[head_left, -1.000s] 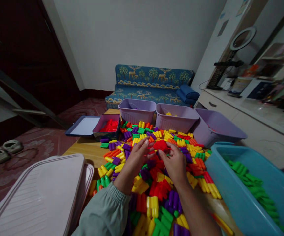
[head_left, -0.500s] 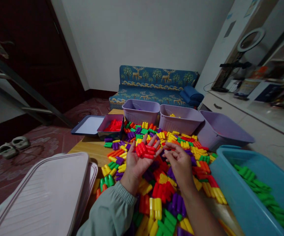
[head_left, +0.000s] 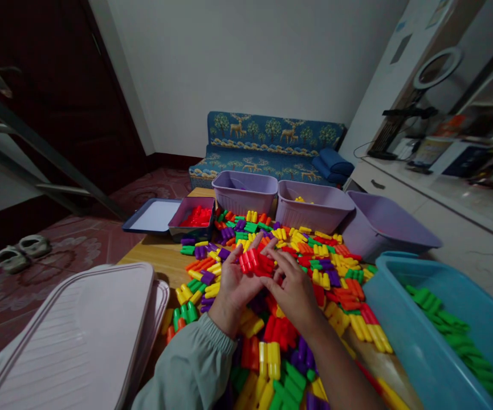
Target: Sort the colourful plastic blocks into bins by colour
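My left hand (head_left: 234, 291) is turned palm up above the table, its fingers partly curled around a small heap of red building blocks (head_left: 252, 262). Over that palm my right hand (head_left: 294, 286) bends in from the right, fingers pinched at the heap's right side on a red block that they mostly hide. Below both hands spreads a thick layer of loose building blocks (head_left: 272, 360) in red, yellow, green, purple and orange. Each block looks like a few short rounded tubes joined side by side.
Purple bins (head_left: 246, 196) line the table's far side. A blue bin (head_left: 389, 296) with green blocks stands at right. Red blocks lie in a dark-sided box (head_left: 178, 233) at far left, beside its lid (head_left: 154, 216). Pale lids (head_left: 79, 336) lie at near left.
My right hand has moved left, from beside my left palm to over it, and its fingers now meet the red blocks there. My left hand has stayed almost in place.
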A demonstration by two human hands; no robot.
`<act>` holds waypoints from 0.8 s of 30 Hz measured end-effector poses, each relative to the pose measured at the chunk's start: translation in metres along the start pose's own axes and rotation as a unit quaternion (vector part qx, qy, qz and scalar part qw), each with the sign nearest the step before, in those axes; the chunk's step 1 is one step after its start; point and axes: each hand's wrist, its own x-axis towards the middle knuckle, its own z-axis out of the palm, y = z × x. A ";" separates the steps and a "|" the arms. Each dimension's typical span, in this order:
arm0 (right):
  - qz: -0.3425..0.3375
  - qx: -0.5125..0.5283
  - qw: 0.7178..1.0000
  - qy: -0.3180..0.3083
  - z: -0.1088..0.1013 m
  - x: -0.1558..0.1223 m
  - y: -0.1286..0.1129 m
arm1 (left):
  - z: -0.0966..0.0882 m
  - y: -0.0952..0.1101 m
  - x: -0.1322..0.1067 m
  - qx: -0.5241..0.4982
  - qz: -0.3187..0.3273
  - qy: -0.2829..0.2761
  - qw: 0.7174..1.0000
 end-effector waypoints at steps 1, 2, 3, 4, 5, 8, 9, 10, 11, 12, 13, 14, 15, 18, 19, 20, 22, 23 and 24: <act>0.005 0.003 1.000 0.009 0.000 0.000 0.001 | 0.000 0.000 0.000 0.005 -0.003 0.004 1.000; 0.014 0.011 1.000 0.023 0.000 0.001 0.002 | 0.000 0.000 0.000 0.008 -0.006 0.006 1.000; 0.025 0.023 0.999 0.043 -0.001 0.002 0.003 | 0.000 -0.001 -0.001 0.009 -0.008 0.005 1.000; 0.037 0.037 0.996 0.066 -0.002 0.003 0.005 | -0.001 -0.001 -0.001 0.009 -0.011 0.002 1.000; 0.049 0.051 0.993 0.090 -0.003 0.003 0.006 | -0.001 -0.001 -0.002 0.010 -0.014 -0.001 1.000; 0.068 0.103 0.986 0.113 -0.005 0.004 0.005 | -0.001 0.000 -0.002 0.013 -0.022 0.008 1.000; 0.067 0.124 0.984 0.106 -0.006 0.004 0.004 | -0.002 0.001 -0.002 0.013 -0.023 0.016 1.000; 0.064 0.144 0.983 0.094 -0.005 0.004 0.003 | -0.002 0.001 -0.002 0.013 -0.023 0.024 0.999; 0.058 0.165 0.981 0.081 -0.005 0.004 0.001 | -0.003 0.002 -0.002 0.012 -0.021 0.032 0.999; 0.051 0.183 0.979 0.070 -0.004 0.004 0.000 | -0.003 0.002 -0.002 0.010 -0.020 0.037 0.999; 0.047 0.200 0.977 0.062 -0.004 0.003 -0.001 | -0.004 0.002 -0.002 0.006 -0.017 0.041 0.999; 0.047 0.214 0.974 0.057 -0.003 0.003 -0.002 | -0.004 0.002 -0.002 0.002 -0.016 0.045 0.999; 0.050 0.229 0.970 0.059 -0.003 0.003 -0.002 | -0.004 0.002 -0.002 -0.005 -0.015 0.048 0.999; 0.087 0.269 0.955 0.087 -0.006 0.004 0.000 | -0.002 0.002 -0.002 -0.037 -0.008 0.061 0.997; 0.105 0.276 0.950 0.098 -0.007 0.005 0.002 | -0.001 0.002 -0.002 -0.049 -0.004 0.070 0.996; 0.122 0.279 0.946 0.109 -0.009 0.005 0.004 | 0.000 0.003 -0.002 -0.061 0.001 0.085 0.995; 0.150 0.274 0.941 0.129 -0.011 0.006 0.007 | 0.002 0.006 -0.001 -0.081 0.018 0.136 0.987; 0.159 0.271 0.939 0.139 -0.012 0.007 0.009 | 0.003 0.009 0.000 -0.089 0.033 0.169 0.981; 0.166 0.270 0.937 0.145 -0.012 0.007 0.010 | 0.004 0.012 0.000 -0.096 0.054 0.205 0.973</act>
